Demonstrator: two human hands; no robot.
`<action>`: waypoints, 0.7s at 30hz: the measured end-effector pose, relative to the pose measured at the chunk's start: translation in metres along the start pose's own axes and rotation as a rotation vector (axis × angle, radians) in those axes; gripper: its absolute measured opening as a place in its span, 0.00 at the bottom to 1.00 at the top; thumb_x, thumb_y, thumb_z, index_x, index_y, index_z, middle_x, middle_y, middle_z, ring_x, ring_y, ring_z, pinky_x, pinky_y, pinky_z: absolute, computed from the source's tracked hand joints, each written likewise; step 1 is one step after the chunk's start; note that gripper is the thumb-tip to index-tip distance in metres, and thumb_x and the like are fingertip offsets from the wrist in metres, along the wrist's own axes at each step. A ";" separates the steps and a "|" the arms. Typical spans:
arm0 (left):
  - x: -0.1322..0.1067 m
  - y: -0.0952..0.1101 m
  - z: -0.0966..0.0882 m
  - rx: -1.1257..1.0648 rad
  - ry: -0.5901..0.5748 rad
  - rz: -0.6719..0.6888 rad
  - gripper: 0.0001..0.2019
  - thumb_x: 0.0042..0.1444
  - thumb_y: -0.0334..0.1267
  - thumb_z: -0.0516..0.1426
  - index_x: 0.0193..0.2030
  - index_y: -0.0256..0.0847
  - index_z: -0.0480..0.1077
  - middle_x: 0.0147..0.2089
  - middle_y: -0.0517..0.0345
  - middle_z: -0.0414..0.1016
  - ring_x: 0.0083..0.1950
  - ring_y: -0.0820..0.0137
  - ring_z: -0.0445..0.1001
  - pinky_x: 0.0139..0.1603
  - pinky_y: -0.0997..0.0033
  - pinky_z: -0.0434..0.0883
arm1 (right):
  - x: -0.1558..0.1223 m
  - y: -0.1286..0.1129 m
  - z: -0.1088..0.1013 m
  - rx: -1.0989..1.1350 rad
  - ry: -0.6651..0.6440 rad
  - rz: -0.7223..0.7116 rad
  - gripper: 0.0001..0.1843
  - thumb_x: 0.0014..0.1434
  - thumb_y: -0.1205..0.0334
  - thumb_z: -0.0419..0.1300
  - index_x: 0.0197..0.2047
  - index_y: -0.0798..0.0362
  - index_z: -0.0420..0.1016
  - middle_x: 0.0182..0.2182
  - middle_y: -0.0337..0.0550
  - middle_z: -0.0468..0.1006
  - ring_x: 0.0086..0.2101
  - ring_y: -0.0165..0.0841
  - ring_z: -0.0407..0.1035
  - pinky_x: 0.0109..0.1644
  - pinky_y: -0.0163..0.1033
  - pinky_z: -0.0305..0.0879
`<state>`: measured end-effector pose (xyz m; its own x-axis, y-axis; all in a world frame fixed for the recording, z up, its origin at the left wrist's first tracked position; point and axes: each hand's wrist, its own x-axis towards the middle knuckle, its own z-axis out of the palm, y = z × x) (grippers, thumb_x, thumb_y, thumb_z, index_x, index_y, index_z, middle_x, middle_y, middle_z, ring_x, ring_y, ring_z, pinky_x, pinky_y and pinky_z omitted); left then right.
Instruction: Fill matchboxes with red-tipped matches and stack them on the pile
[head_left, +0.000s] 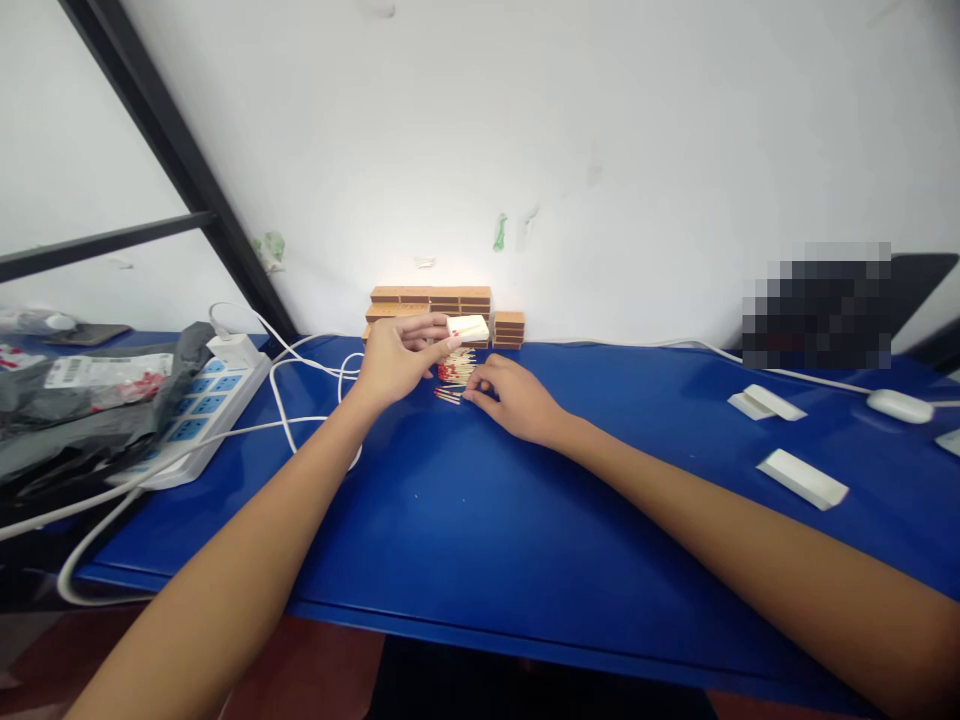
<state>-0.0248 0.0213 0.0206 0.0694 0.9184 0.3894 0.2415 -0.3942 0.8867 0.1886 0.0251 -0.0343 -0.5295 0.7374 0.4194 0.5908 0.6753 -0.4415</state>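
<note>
My left hand [405, 358] is closed around a small white matchbox tray [474, 325], tilted toward me, with a few red-tipped matches lying in it. Below the tray, a pile of matches [456, 368] with red heads rests on the blue table. My right hand [514, 396] is at the right side of the pile, thumb and fingers pinched at the ends of several matches [448, 396] at its near edge. Behind my left hand, stacked matchboxes [397, 295] with orange-brown sides stand against the wall, partly hidden. A smaller stack of matchboxes [509, 328] stands to their right.
White folded card pieces [802, 478] lie on the blue table [480, 540] at the right. A white power strip [206, 410], loose white cables [281, 400] and a grey plastic bag [90, 400] occupy the left. Near the right wall is a dark, pixelated object [817, 310].
</note>
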 end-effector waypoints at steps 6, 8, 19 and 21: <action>0.000 -0.002 -0.001 0.045 -0.014 0.000 0.27 0.48 0.46 0.76 0.53 0.35 0.82 0.49 0.42 0.86 0.36 0.65 0.84 0.24 0.74 0.78 | -0.003 -0.001 -0.003 -0.045 -0.059 -0.010 0.06 0.71 0.66 0.62 0.39 0.53 0.75 0.37 0.44 0.73 0.38 0.37 0.69 0.45 0.41 0.64; 0.000 -0.004 -0.001 0.066 -0.026 0.009 0.26 0.49 0.46 0.76 0.53 0.36 0.82 0.48 0.43 0.87 0.36 0.65 0.84 0.25 0.74 0.78 | -0.005 -0.002 -0.005 -0.036 -0.046 -0.010 0.06 0.71 0.66 0.61 0.39 0.53 0.75 0.37 0.45 0.74 0.37 0.36 0.69 0.45 0.41 0.64; -0.001 -0.003 -0.002 0.071 -0.002 0.032 0.27 0.50 0.48 0.75 0.53 0.36 0.81 0.48 0.44 0.86 0.37 0.64 0.84 0.25 0.73 0.78 | -0.011 -0.038 0.012 0.091 -0.015 0.004 0.06 0.69 0.68 0.62 0.37 0.52 0.74 0.38 0.43 0.75 0.38 0.35 0.70 0.45 0.40 0.65; -0.001 -0.003 -0.002 0.071 0.001 0.033 0.27 0.50 0.48 0.75 0.53 0.36 0.81 0.48 0.44 0.86 0.36 0.65 0.83 0.25 0.73 0.78 | -0.012 -0.041 0.014 0.090 -0.008 0.001 0.06 0.69 0.66 0.63 0.37 0.52 0.74 0.38 0.43 0.76 0.39 0.35 0.70 0.45 0.41 0.65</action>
<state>-0.0272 0.0218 0.0178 0.0776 0.9051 0.4181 0.3068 -0.4207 0.8538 0.1623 -0.0113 -0.0330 -0.5337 0.7380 0.4129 0.5345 0.6728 -0.5115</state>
